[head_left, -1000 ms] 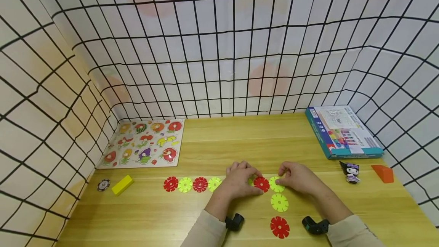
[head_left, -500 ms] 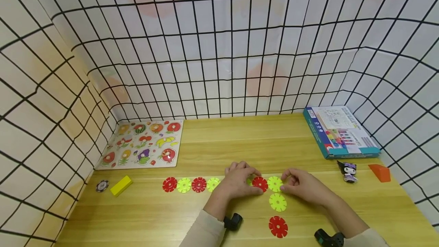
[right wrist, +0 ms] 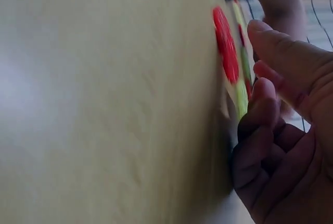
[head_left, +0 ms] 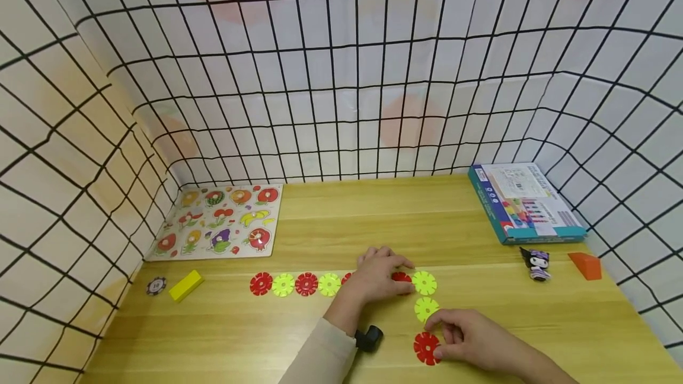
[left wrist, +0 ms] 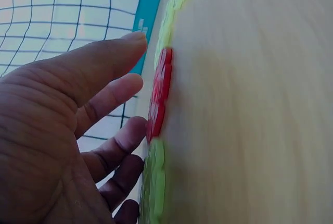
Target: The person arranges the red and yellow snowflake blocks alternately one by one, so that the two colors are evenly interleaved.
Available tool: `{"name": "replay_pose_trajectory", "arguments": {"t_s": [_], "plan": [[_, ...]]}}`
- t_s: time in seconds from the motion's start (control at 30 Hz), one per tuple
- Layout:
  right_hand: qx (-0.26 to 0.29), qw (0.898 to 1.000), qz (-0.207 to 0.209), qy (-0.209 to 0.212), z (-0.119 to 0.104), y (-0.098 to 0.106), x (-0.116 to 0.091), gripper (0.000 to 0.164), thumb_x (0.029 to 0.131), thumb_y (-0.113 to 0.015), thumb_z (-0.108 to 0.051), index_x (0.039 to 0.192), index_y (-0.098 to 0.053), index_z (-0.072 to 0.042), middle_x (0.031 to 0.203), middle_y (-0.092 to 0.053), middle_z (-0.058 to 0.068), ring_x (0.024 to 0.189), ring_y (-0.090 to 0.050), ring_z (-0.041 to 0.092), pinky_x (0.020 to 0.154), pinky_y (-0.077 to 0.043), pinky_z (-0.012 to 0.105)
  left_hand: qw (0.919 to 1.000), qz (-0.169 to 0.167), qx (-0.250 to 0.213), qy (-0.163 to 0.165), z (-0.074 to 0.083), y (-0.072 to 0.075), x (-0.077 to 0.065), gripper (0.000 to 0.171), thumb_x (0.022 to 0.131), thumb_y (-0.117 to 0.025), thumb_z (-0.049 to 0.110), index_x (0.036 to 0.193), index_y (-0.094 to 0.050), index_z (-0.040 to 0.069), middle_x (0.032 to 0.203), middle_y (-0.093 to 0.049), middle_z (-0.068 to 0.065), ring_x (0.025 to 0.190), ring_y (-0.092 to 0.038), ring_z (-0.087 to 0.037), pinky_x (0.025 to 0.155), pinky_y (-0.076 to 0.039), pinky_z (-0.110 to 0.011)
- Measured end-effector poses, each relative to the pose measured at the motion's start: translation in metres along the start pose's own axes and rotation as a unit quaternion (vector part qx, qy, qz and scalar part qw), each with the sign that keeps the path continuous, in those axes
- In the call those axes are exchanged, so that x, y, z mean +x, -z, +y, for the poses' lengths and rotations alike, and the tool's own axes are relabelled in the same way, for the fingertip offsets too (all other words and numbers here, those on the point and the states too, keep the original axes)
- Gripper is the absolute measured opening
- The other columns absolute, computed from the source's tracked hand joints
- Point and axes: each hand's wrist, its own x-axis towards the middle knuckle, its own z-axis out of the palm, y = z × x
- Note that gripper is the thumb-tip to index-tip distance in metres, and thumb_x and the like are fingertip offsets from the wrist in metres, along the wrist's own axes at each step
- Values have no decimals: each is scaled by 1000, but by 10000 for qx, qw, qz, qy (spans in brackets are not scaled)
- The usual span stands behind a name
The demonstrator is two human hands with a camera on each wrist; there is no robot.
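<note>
Flat notched plastic discs, red and yellow-green, lie in a row, with a red disc [head_left: 261, 284] at its left end and a yellow-green disc [head_left: 424, 282] at its right end. Below that end lies a second yellow-green disc [head_left: 425, 307], then a separate red disc [head_left: 423, 351]. My left hand [head_left: 373, 280] spans the row, covering part of it; thumb and fingers stand loosely apart beside another red disc [left wrist: 160, 86]. My right hand [head_left: 475, 339] is at the lower red disc, thumb and forefinger spread near its right edge; its other fingers are curled and hold nothing.
A fruit puzzle board [head_left: 219, 221] lies at the back left, a yellow block [head_left: 186, 286] and a poker chip [head_left: 156, 286] before it. At the right are a teal-edged box [head_left: 525, 200], a small figurine [head_left: 538, 264] and an orange block [head_left: 586, 266]. White gridded cloth [head_left: 341, 76] surrounds the table.
My right hand has left the yellow-green disc at the row's right end and moved down toward me, to the lower red disc. My left hand has stayed nearly in place over the row.
</note>
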Motion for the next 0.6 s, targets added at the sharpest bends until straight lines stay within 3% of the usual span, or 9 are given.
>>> {"name": "replay_pose_trajectory", "arguments": {"t_s": [0.1, 0.27, 0.6], "plan": [[11, 9997, -195, -138, -5, -7, -1, 32, 79, -69, -41, 108, -62, -29, 70, -51, -7, 59, -46, 7, 51, -36, 22, 9999, -30, 86, -66, 4, -2, 3, 37, 77, -67, 52, 112, -62, 40, 103, -49, 13, 97, -37, -12, 79, -27, -33], [-522, 9972, -230, -488, -10, -13, 1, 41, 74, -69, -51, 112, -60, -36, 72, -50, -9, 65, -48, 7, 55, -36, 24, 9996, -38, 152, -229, 10, -7, 8, 37, 79, -65, 53, 114, -61, 42, 103, -50, 12, 98, -36, -12, 77, -26, -32], [-1030, 9926, -24, -650, -14, -16, 1, 49, 75, -65, -57, 118, -56, -36, 64, -44, -11, 54, -41, 6, 48, -30, 23, 9994, 64, 230, -252, 13, -13, 11, 35, 78, -68, 50, 111, -62, 43, 103, -48, 14, 97, -35, -10, 77, -25, -30]]}}
